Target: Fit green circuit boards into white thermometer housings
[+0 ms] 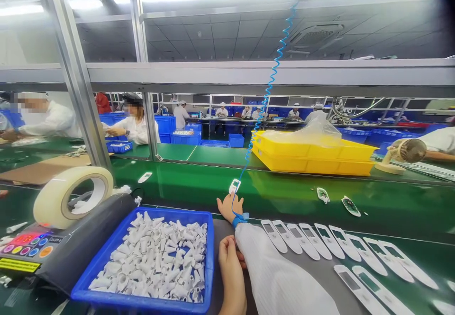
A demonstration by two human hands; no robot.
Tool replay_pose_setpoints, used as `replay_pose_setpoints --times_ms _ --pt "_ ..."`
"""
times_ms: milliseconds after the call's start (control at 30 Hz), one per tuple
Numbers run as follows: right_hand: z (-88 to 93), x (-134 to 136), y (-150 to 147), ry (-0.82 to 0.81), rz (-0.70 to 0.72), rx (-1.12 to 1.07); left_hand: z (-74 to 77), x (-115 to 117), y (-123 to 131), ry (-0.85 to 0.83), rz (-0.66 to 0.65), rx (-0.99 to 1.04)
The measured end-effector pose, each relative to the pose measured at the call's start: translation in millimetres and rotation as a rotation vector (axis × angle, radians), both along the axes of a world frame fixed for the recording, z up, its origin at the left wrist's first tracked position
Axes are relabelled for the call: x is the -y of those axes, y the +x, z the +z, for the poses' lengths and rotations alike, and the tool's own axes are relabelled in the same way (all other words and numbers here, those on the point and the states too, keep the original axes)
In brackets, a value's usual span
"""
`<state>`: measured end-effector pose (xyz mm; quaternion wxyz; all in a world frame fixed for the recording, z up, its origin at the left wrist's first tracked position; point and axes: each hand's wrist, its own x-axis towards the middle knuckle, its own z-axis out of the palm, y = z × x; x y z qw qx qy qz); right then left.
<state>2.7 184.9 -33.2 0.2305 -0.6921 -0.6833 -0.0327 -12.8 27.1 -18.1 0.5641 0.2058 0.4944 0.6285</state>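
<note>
My right hand (231,207) reaches out over the green belt, thumb and little finger spread apart. Its middle fingertips are at the lower end of a small white handheld device casing (234,185) with a dark window. A blue wrist strap (241,219) with a coiled cord circles that wrist. Closer in, my left hand (229,258) is closed with curled fingers beside my right sleeve; whatever it may hold is hidden. To its left stands a blue tray (212,267) full of small white cone-shaped plastic parts (159,258). White elongated casings (300,240) lie in rows to the right.
A tape roll (42,201) rests by a dark device with coloured buttons (30,246) at left. On the belt (192,182) lie another white casing (145,177) and two circuit-board pieces (351,206). Yellow trays (313,163) and a fan (405,154) stand beyond. Co-workers sit across.
</note>
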Motion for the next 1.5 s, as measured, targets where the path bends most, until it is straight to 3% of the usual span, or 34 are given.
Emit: replay_pose_setpoints --times_ms 233,633,767,933,1100,1233,1367,1433,1500 --pt "0.7 2 6 0.043 -0.066 -0.051 6.4 3 1 -0.014 -0.034 0.008" --pt "4.7 9 15 0.242 0.046 -0.243 6.1 2 3 -0.045 -0.045 0.027" --pt "14.8 13 14 0.32 0.06 -0.34 7.5 0 1 -0.041 -0.033 0.022" --pt "41.5 33 31 0.365 0.093 -0.44 9.2 -1 -2 -0.052 -0.012 0.018" --pt "57.0 88 67 0.312 0.332 -0.392 10.1 2 0 -0.056 -0.026 0.037" --pt "47.8 130 94 0.202 0.544 -0.159 9.2 3 1 -0.044 -0.037 0.035" --pt "36.7 149 109 -0.024 0.564 0.066 6.0 3 2 -0.042 -0.051 0.022" --pt "37.0 151 110 -0.101 0.534 -0.036 4.9 3 2 -0.038 -0.058 0.016" --pt "41.3 148 106 -0.118 0.504 -0.29 4.7 3 2 -0.034 -0.068 0.009"
